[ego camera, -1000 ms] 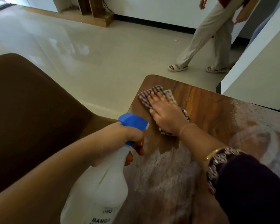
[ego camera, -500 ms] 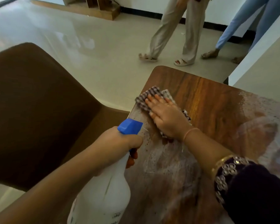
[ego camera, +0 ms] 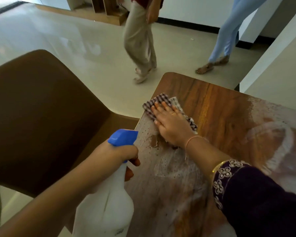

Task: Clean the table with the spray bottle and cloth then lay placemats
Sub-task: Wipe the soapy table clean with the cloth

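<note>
My left hand grips the neck of a white spray bottle with a blue trigger head, held over the near left edge of the wooden table. My right hand lies flat with straight fingers on a checked cloth, pressing it onto the table near its far left corner. Wet droplets and smeared streaks cover the tabletop around and behind the cloth.
A brown chair stands close against the table's left side. Two people walk on the shiny floor beyond the table, one in beige trousers, one in light blue. A white wall rises at the right.
My right hand has slid the cloth slightly toward the table's left edge. The bottle stays in my left hand. The person in beige walked left and a second person came into view.
</note>
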The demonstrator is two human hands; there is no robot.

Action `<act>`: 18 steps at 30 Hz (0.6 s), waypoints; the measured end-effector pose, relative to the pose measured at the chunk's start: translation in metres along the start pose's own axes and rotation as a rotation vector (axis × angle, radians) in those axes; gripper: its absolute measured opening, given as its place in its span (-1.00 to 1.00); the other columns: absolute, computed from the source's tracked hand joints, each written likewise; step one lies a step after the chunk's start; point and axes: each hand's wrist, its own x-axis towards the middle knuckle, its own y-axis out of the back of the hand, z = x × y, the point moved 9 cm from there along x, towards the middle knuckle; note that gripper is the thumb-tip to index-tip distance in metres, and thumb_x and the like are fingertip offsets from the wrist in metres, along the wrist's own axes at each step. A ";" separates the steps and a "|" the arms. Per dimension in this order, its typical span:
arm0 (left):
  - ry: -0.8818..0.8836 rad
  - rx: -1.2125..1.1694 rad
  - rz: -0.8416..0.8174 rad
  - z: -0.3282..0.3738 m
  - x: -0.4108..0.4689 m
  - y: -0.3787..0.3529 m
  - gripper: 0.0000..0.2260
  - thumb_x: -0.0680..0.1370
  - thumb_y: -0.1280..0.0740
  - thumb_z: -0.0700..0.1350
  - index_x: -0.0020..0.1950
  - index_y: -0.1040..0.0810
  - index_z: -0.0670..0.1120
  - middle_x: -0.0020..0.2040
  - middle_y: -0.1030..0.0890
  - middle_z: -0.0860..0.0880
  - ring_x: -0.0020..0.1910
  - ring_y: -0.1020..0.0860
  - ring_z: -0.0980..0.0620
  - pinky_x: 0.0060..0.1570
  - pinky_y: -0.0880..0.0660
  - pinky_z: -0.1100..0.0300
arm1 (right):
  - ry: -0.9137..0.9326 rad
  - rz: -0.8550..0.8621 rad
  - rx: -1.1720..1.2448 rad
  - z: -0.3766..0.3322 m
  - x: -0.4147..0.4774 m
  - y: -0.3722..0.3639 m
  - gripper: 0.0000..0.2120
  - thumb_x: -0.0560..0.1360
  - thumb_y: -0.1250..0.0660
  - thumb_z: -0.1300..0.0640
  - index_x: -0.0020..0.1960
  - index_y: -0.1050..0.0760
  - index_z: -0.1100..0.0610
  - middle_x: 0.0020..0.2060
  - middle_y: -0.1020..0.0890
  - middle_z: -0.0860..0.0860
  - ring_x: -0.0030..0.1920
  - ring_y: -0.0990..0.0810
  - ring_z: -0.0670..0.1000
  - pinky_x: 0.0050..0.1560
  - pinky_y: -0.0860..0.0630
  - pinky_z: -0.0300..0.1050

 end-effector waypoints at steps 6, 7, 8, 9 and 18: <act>0.083 0.034 -0.045 -0.003 -0.006 0.008 -0.84 0.48 -0.22 -0.30 -0.30 -0.49 -0.23 -0.53 -0.54 -0.17 -0.67 -0.49 -0.01 -0.61 -0.45 0.23 | 0.325 -0.089 -0.046 -0.069 -0.067 -0.026 -0.45 0.57 0.13 -0.09 0.53 -0.03 0.03 0.52 -0.07 -0.03 0.51 0.10 -0.04 0.45 0.27 0.02; 0.082 0.045 -0.070 -0.003 -0.007 0.007 -0.81 0.49 -0.20 -0.31 -0.32 -0.48 -0.24 -0.58 -0.52 -0.16 -0.67 -0.48 -0.03 -0.62 -0.45 0.23 | 0.346 -0.095 -0.032 -0.074 -0.074 -0.028 -0.46 0.58 0.10 -0.09 0.53 -0.05 0.03 0.51 -0.09 -0.03 0.50 0.10 -0.05 0.45 0.25 0.03; 0.080 0.048 -0.088 -0.003 -0.007 0.006 -0.79 0.48 -0.20 -0.31 -0.34 -0.49 -0.23 -0.58 -0.51 -0.16 -0.66 -0.49 -0.03 -0.61 -0.46 0.21 | 0.356 -0.100 -0.015 -0.074 -0.076 -0.029 -0.47 0.58 0.09 -0.09 0.53 -0.05 0.03 0.51 -0.10 -0.04 0.49 0.11 -0.07 0.45 0.25 0.02; 0.083 0.051 -0.096 -0.004 -0.007 0.007 -0.78 0.47 -0.22 -0.30 -0.37 -0.51 -0.23 -0.57 -0.53 -0.16 -0.65 -0.49 -0.03 -0.59 -0.47 0.20 | 0.359 -0.100 -0.006 -0.071 -0.075 -0.026 -0.47 0.59 0.09 -0.09 0.53 -0.05 0.02 0.51 -0.09 -0.05 0.49 0.12 -0.08 0.45 0.26 -0.01; 0.068 0.124 -0.151 -0.014 -0.001 0.003 -0.87 0.47 -0.25 -0.26 -0.27 -0.51 -0.17 -0.54 -0.59 -0.04 -0.62 -0.53 0.01 -0.57 -0.47 0.24 | -0.230 0.019 -0.047 0.015 0.026 0.004 -0.47 0.63 0.02 0.01 0.55 0.04 0.10 0.55 0.05 0.08 0.53 0.12 0.07 0.48 0.22 0.05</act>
